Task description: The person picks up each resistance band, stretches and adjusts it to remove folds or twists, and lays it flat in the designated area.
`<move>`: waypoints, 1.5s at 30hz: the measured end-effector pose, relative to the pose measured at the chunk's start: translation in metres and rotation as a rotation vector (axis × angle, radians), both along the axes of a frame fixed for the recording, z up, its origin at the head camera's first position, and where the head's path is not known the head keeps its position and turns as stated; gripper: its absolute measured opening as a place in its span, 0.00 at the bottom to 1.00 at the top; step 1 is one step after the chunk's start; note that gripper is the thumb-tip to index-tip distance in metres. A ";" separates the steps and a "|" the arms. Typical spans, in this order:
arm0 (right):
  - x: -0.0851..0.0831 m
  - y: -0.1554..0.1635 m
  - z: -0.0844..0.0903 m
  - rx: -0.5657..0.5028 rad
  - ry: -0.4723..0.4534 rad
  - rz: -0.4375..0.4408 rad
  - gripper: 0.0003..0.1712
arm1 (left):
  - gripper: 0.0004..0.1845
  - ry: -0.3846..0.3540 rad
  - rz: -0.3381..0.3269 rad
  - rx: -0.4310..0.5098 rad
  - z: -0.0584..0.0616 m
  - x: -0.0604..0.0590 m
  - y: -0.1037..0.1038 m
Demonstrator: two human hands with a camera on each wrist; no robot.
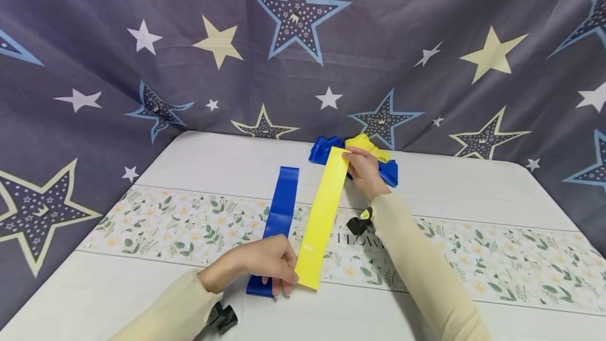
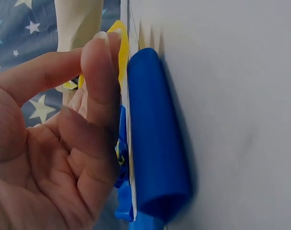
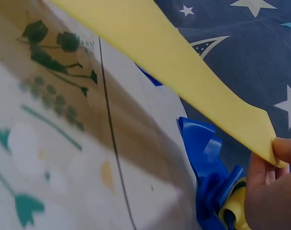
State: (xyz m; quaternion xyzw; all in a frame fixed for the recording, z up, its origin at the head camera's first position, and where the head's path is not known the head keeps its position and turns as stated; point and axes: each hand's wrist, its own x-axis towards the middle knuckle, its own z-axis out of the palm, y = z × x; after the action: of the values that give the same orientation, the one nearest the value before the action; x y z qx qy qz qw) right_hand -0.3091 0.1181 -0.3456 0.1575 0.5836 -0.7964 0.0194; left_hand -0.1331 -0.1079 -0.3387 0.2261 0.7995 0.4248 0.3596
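A yellow ribbon strip (image 1: pixel 322 220) is stretched between both hands, slanting across the table. My left hand (image 1: pixel 267 262) pinches its near end at the corner between thumb and fingertips. My right hand (image 1: pixel 366 172) pinches the far end, and the right wrist view shows the thumb and fingers on that corner. Just left of the yellow strip, a blue ribbon strip (image 1: pixel 283 199) lies on the table, partly hidden by the left hand. Its near end (image 2: pixel 159 139) curls into a loop in the left wrist view.
Behind the right hand, blue ribbon loops (image 1: pixel 324 149) and yellow ribbon loops (image 1: pixel 366 145) sit near the table's back edge. A white cloth with a floral band (image 1: pixel 189 225) covers the table. A star-patterned curtain (image 1: pixel 180 4) hangs behind it.
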 end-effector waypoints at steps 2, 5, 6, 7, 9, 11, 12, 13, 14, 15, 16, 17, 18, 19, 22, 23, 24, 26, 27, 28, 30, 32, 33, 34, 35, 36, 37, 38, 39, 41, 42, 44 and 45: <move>-0.001 -0.005 -0.002 0.007 -0.006 0.003 0.24 | 0.12 -0.004 0.005 0.002 -0.001 0.001 -0.003; -0.002 -0.011 -0.004 0.038 -0.008 0.001 0.23 | 0.12 0.002 0.005 0.001 -0.002 0.002 -0.007; -0.002 -0.014 -0.005 0.044 -0.006 0.000 0.23 | 0.11 0.007 0.004 0.000 -0.002 0.002 -0.008; -0.003 -0.016 -0.005 0.054 -0.006 -0.002 0.22 | 0.11 0.009 0.005 -0.001 -0.003 0.003 -0.009; -0.004 -0.020 -0.006 0.061 -0.006 -0.001 0.22 | 0.11 0.001 0.007 -0.005 -0.003 0.003 -0.011; -0.006 -0.024 -0.006 0.065 -0.011 0.008 0.22 | 0.11 -0.006 0.009 -0.007 -0.002 0.003 -0.012; -0.007 -0.026 -0.006 0.073 -0.017 0.014 0.22 | 0.11 -0.013 0.010 -0.007 -0.002 0.003 -0.012; -0.008 -0.027 -0.007 0.085 -0.027 0.021 0.21 | 0.11 -0.016 0.010 -0.005 -0.002 0.003 -0.012; -0.009 -0.028 -0.007 0.091 -0.034 0.028 0.21 | 0.11 -0.017 0.010 -0.005 -0.001 0.003 -0.012; -0.011 -0.029 -0.007 0.104 -0.044 0.034 0.21 | 0.10 -0.017 0.009 -0.005 -0.001 0.003 -0.012; -0.012 -0.030 -0.008 0.119 -0.052 0.041 0.20 | 0.10 -0.017 0.009 -0.007 -0.001 0.003 -0.012; -0.013 -0.031 -0.008 0.129 -0.060 0.047 0.20 | 0.10 -0.017 0.009 -0.009 0.000 0.003 -0.012; -0.014 -0.032 -0.009 0.144 -0.067 0.053 0.19 | 0.10 -0.017 0.007 -0.010 0.000 0.003 -0.012; -0.015 -0.033 -0.010 0.157 -0.074 0.064 0.19 | 0.10 -0.018 0.005 -0.012 0.000 0.003 -0.012; -0.016 -0.038 -0.011 0.199 -0.090 0.104 0.19 | 0.10 -0.030 -0.001 -0.013 0.000 0.002 -0.014; -0.016 -0.039 -0.012 0.211 -0.095 0.118 0.19 | 0.10 -0.033 -0.004 -0.011 -0.001 0.002 -0.014; -0.017 -0.040 -0.012 0.227 -0.104 0.132 0.19 | 0.10 -0.036 -0.006 -0.008 -0.001 0.001 -0.015; -0.017 -0.043 -0.013 0.239 -0.116 0.150 0.18 | 0.10 -0.044 -0.016 0.003 -0.002 0.001 -0.015; -0.018 -0.044 -0.014 0.244 -0.122 0.155 0.18 | 0.10 -0.055 -0.021 0.016 -0.002 0.000 -0.016; -0.018 -0.045 -0.014 0.256 -0.127 0.160 0.16 | 0.11 -0.065 -0.026 0.027 -0.003 0.000 -0.016; -0.018 -0.048 -0.016 0.286 -0.143 0.160 0.14 | 0.11 -0.089 -0.035 0.051 -0.005 0.000 -0.016; -0.019 -0.051 -0.018 0.310 -0.157 0.163 0.11 | 0.11 -0.104 -0.037 0.065 -0.006 0.001 -0.016; -0.019 -0.051 -0.019 0.326 -0.163 0.166 0.11 | 0.11 -0.105 -0.035 0.064 -0.006 0.001 -0.016; -0.019 -0.052 -0.020 0.341 -0.169 0.170 0.11 | 0.11 -0.100 -0.032 0.056 -0.006 0.002 -0.016; -0.019 -0.052 -0.020 0.355 -0.178 0.172 0.11 | 0.12 -0.097 -0.028 0.046 -0.006 0.002 -0.016; -0.020 -0.052 -0.022 0.362 -0.180 0.181 0.11 | 0.12 -0.088 -0.025 0.032 -0.005 0.003 -0.016; -0.020 -0.052 -0.022 0.380 -0.183 0.188 0.11 | 0.12 -0.080 -0.024 0.018 -0.005 0.003 -0.016; -0.020 -0.051 -0.023 0.398 -0.181 0.194 0.12 | 0.12 -0.076 -0.025 0.008 -0.005 0.003 -0.017; -0.020 -0.051 -0.024 0.419 -0.175 0.203 0.12 | 0.12 -0.073 -0.028 0.000 -0.005 0.003 -0.017; -0.020 -0.049 -0.024 0.471 -0.148 0.218 0.13 | 0.12 -0.069 -0.037 -0.010 -0.006 0.003 -0.017; -0.019 -0.049 -0.024 0.501 -0.129 0.225 0.13 | 0.12 -0.066 -0.044 -0.011 -0.006 0.003 -0.017; -0.018 -0.048 -0.022 0.550 -0.088 0.234 0.15 | 0.12 -0.065 -0.053 -0.012 -0.007 0.002 -0.018; -0.018 -0.048 -0.021 0.573 -0.072 0.236 0.15 | 0.12 -0.062 -0.056 -0.014 -0.007 0.002 -0.018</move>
State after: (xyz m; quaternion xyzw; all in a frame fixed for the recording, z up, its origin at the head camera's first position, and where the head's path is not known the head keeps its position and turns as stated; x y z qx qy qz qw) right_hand -0.3267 0.0704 -0.3665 0.1156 0.7976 -0.5856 0.0871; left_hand -0.1309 -0.1260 -0.3452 0.2324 0.7842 0.4158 0.3976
